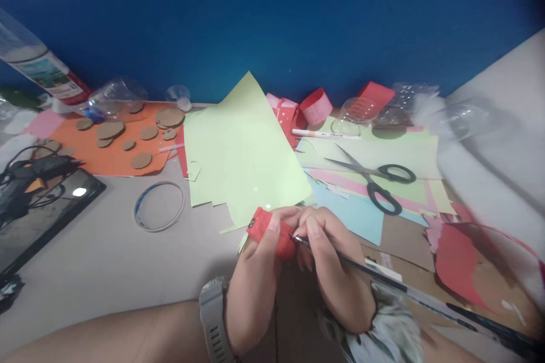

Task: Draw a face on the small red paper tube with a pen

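My left hand (266, 244) grips a small red paper piece (260, 225), thumb pressed on its top. Two small dark round marks show at the paper's left end, and its right end looks rounded. My right hand (330, 238) is closed around a long, dark pen (383, 279) with a silver tip. That tip touches, or nearly touches, the right side of the red paper; I cannot tell which. Just beyond my hands lies a large light green sheet (242, 147). Scissors (370, 173) with black handles rest, blades apart, on stacked coloured papers farther right.
Cardboard discs (109, 129) lie on orange paper (123, 164) at the left, near a tape ring (159, 206) and a dark glossy device (46, 210). Against the blue wall stand a labelled bottle (51, 71) and red paper rings (315, 106). A white marker (326, 134) lies behind the scissors.
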Available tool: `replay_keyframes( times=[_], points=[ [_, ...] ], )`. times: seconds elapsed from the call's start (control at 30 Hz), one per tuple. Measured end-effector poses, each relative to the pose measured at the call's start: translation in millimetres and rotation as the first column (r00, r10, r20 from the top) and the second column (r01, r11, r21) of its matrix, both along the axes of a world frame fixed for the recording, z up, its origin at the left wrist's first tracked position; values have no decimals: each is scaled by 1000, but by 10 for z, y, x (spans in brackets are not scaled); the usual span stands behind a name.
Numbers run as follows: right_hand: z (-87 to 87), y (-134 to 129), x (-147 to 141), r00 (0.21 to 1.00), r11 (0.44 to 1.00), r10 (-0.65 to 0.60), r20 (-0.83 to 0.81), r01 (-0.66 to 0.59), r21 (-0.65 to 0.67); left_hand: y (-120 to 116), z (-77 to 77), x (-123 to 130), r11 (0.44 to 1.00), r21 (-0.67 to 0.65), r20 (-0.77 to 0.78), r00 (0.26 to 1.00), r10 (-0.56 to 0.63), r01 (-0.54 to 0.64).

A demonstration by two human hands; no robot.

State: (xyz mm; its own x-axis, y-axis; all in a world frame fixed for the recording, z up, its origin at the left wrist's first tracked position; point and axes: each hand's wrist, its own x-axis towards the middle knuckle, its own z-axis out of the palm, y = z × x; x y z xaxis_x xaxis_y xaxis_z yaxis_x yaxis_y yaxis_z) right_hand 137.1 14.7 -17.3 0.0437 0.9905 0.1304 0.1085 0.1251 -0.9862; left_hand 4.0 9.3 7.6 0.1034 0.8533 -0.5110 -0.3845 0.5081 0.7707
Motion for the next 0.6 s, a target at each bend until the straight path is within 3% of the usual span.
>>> replay_keyframes(
  times=[0.17,0.4,0.6],
  points=[
    [-13,12,-3,998,999,14,-69,-11,33,1,25,6,1000,-18,24,1000,-19,20],
    [-59,-14,29,1000,999,21,18,-21,30,2,17,-1,1000,-30,-12,1000,-4,3],
    [-89,-29,27,1000,1000,12,-8,-11,26,-19,-12,-6,1000,-9,1,1000,3,-3]
  ],
)
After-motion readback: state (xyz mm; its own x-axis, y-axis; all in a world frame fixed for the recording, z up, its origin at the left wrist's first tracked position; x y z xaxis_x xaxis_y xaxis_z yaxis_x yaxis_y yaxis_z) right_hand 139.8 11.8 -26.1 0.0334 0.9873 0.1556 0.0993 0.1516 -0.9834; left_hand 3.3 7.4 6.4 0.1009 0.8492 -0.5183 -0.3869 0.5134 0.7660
